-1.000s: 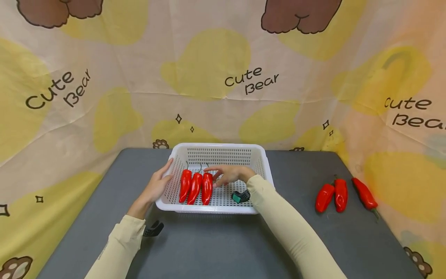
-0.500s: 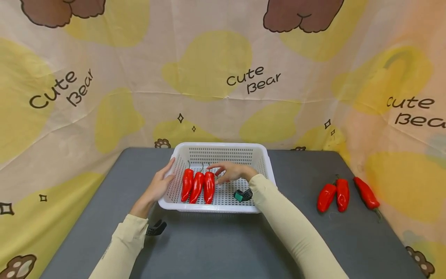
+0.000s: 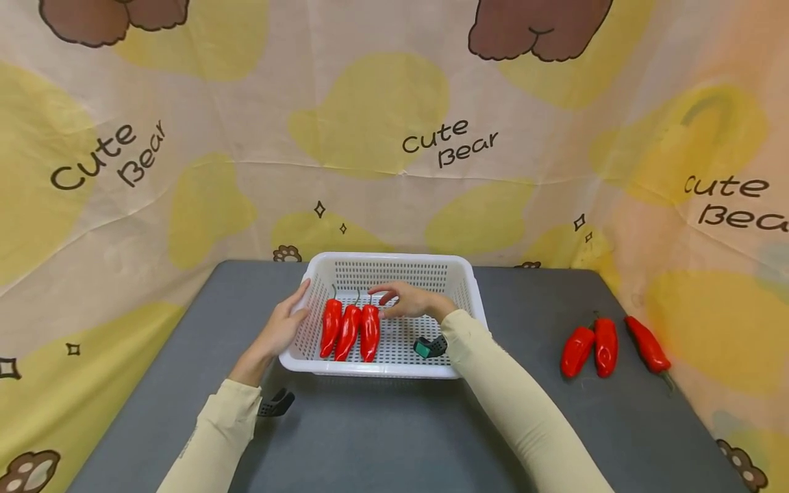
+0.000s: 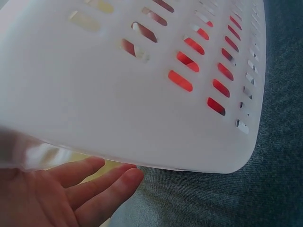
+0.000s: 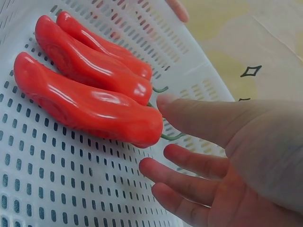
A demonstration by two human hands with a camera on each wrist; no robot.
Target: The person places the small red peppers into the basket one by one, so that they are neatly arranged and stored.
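Fingers [image 4: 110, 193] straight on left hand [image 3: 279, 330] at white basket [image 3: 376, 369], right hand [image 3: 408, 302] arched, unclenched, beside red pepper [image 3: 370, 333]

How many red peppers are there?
6. Three lie in the white basket: left pepper, middle pepper and right pepper. Three more lie on the gray table to its right: inner pepper, central pepper and outer pepper. None looks hidden.

Printed cloth [image 3: 364, 116] behind grey table [image 3: 370, 438]

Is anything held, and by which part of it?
Nothing appears held: the right hand is beside a pepper in the basket; the left hand rests against the basket.
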